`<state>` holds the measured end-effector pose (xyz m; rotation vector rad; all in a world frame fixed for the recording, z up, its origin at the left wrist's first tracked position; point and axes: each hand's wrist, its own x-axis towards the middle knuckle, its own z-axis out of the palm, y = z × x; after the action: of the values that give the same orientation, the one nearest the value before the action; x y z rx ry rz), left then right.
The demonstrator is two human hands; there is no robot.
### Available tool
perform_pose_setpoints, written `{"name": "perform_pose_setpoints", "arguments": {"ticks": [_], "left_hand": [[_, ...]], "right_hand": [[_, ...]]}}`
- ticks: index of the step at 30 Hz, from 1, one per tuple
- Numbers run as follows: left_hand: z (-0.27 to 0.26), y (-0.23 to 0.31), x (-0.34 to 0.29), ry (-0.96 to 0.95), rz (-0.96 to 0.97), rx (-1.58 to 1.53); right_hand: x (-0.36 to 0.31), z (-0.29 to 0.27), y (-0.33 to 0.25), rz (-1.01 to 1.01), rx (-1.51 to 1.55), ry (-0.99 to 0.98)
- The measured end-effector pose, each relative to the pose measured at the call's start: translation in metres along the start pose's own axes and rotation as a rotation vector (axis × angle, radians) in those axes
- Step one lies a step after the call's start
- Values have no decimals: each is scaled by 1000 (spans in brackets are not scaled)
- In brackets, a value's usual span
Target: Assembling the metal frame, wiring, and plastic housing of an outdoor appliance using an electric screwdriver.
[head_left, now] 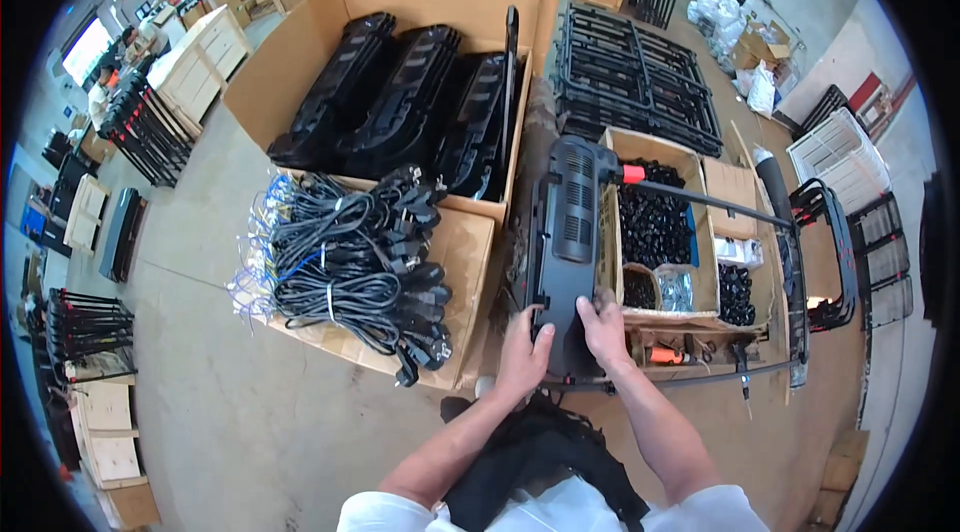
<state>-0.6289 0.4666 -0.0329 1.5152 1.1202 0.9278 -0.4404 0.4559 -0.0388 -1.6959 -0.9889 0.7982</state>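
"Black plastic under both hands?"

"Yes. On my feed, the left hand (524, 347) is part-closed on the near left edge of the black housing (572, 232), thumb uppermost; the right hand (604, 334) is curled over the opposite edge, thumb on top. How far the fingers reach beneath is hidden, so I can't swear to how firm that hold is."

"And where does the housing lie?"

"Straight ahead, its length pointing away from me, between the bundled cables (340, 257) on the left and a tray (668, 316) of small black parts (655, 222) on the right."

"How would you handle it well?"

"I'd keep both hands level and load them evenly. They sit at the near end, so the far end would likely swing if I hurried. I'd also mind the red sleeve (633, 175) close beside its far right side."

"Farther out?"

"An orange item (664, 357) right of the right hand. Beyond the cables, black shells (400, 97) stand in a big carton (258, 97); stacked black frames (640, 80) lie past the tray."
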Motion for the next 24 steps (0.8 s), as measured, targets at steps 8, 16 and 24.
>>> {"name": "perform_pose_setpoints", "arguments": {"ticks": [8, 16, 24], "left_hand": [[2, -58, 9, 90, -157, -270], [18, -68, -22, -52, -63, 184], [20, -66, -21, -111, 26, 192]], "right_hand": [[7, 10, 75, 129, -106, -12], [-16, 11, 36, 178, -120, -76], [-16, -9, 44, 165, -134, -152]]}}
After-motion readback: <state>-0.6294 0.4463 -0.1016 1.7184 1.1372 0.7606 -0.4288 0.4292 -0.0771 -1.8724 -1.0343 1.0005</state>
